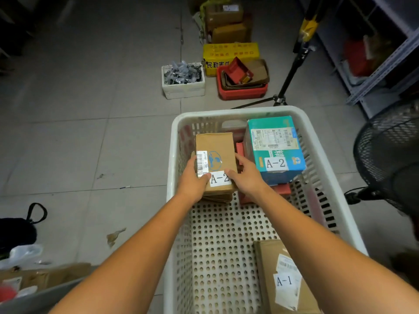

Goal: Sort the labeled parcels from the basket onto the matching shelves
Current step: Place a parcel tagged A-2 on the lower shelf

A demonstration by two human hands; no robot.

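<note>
Gripping the brown A-2 parcel (215, 152) from both sides: your left hand (192, 180) curls round its near-left edge, your right hand (247, 175) round its near-right | parcel at the white basket's (174, 141) far left, over a flatter brown box (217, 197) | teal A-2 box (276, 146) just beside your right hand, A-1 parcel (283, 277) well apart in the near-right corner

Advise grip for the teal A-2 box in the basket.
Probably its left and right faces, at the near end, from above. The teal box stands higher than the brown box, so its upper left face is exposed; the gap to the basket wall on its right looks narrow but open.
</note>
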